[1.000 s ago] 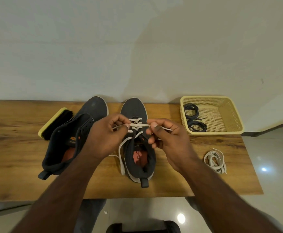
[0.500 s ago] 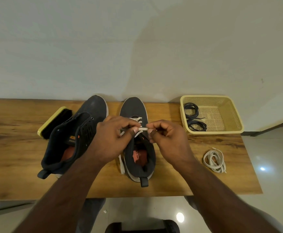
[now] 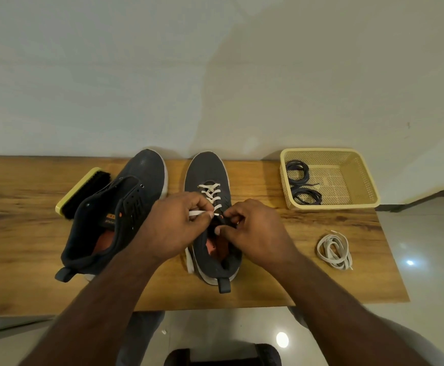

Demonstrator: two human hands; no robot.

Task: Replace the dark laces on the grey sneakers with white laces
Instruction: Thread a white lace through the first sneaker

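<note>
Wooden table (image 3: 17, 233) bears: shoe brush (image 3: 83, 192); two grey sneakers (image 3: 125, 207) (image 3: 210, 173); cream basket (image 3: 369, 180); coiled white lace (image 3: 334, 250).

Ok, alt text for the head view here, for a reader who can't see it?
Two hands thread a white lace through the right-hand grey sneaker on a wooden table: the left hand pinches the lace end, the right hand grips the eyelet edge. An unlaced sneaker, a brush, a basket of dark laces and a spare white lace lie around.
</note>
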